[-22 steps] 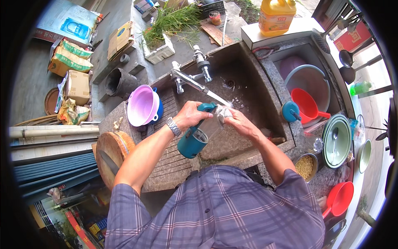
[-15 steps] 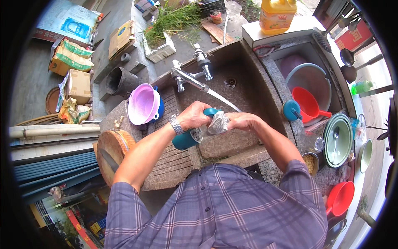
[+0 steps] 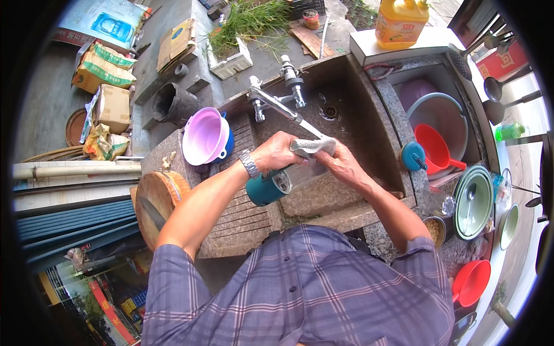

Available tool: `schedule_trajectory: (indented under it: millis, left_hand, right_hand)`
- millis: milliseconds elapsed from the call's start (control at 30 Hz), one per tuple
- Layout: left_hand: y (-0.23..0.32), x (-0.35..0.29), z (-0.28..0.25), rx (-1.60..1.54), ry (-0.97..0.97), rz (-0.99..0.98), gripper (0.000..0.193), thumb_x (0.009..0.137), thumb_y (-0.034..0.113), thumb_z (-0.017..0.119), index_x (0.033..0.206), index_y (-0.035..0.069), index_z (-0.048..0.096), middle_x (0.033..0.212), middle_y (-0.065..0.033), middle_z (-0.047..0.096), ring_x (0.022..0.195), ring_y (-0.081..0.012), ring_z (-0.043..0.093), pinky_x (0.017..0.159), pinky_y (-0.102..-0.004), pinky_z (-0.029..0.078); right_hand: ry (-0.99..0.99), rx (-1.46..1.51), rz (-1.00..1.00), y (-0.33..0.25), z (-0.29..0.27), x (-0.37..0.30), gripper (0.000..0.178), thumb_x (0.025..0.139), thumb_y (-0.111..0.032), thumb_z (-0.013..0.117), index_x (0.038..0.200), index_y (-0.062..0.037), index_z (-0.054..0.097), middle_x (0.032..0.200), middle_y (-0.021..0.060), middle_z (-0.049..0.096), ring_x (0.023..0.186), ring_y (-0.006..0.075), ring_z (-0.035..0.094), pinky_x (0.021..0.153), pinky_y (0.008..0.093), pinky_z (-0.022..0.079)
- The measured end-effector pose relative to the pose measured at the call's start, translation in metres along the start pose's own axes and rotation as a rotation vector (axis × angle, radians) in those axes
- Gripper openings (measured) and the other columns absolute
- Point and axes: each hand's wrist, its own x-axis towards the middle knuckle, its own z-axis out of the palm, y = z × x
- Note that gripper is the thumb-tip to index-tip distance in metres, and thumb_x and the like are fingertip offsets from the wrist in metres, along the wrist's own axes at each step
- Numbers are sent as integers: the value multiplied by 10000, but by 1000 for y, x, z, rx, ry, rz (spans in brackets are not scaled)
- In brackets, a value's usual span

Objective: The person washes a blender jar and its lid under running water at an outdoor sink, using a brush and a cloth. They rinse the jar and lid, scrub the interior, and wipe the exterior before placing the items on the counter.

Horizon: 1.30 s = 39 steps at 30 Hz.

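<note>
My left hand [image 3: 276,153], with a metal watch at the wrist, is closed at the handle of a teal tumbler [image 3: 266,189]. The tumbler lies tilted over the sink's near left edge, its mouth toward the right. A grey mesh-like cloth [image 3: 311,148] bridges both hands. My right hand [image 3: 344,167] is closed on the cloth's right side, its fingertips partly hidden. Just beyond, a stream of water runs from the tap [image 3: 274,102] toward the cloth. A teal lid [image 3: 413,156] stands on the stone ledge to the right.
The stone sink [image 3: 378,127] has a ribbed drainboard [image 3: 234,228] at left. A pink colander [image 3: 203,137] and a wooden chopping board [image 3: 173,187] with a knife stand there. To the right are a red ladle [image 3: 430,144], stacked green bowls [image 3: 461,216] and a yellow jug [image 3: 402,24].
The cloth has moved up from the tumbler's mouth and now stretches between my hands near the water. My left hand's grip has shifted, covering more of the handle. The view has shifted slightly.
</note>
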Motion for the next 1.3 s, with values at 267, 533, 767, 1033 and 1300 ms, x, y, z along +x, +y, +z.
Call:
schedule_trajectory:
  millis: [267,533,767,1033,1300]
  left_hand:
    - [24,1,-1,108,-90,-131,398,747,118,816,1104,-20,707,1066,-91,722,953,-114,617,884,-303,498]
    - [29,-8,5,-5,-106,-33,469,726,122,843,1139,-40,691,1217,-136,682,1073,-132,607,963,-296,474]
    - [48,-17,2,19,-118,35,493,700,120,853,1141,-32,694,1144,-133,715,1013,-117,637,938,-286,492]
    - [42,-27,11,98,-183,8,504,713,105,850,1165,-38,677,1150,-131,713,1039,-121,637,935,-288,495]
    - [41,-48,-17,-179,38,34,464,747,53,845,1176,-14,682,1132,-77,713,1018,-86,614,891,-254,515]
  right_hand:
    - [-590,-121,230,-34,-30,-16,759,747,-368,846,1329,13,544,1266,119,606,1199,188,516,1009,344,403]
    - [-885,-500,402,-77,-11,6,802,692,-568,777,1171,58,629,1156,181,641,1102,258,565,978,368,413]
    - [-773,-257,395,-61,1,0,646,730,-451,777,1146,29,658,1134,183,663,1099,256,589,962,352,429]
    - [-833,-714,410,-56,11,2,549,723,-536,742,880,-16,661,867,140,642,840,241,587,763,397,455]
    - [-389,-265,-153,-90,-6,-36,486,930,-296,676,1309,-22,542,1211,122,618,1131,245,581,984,371,455]
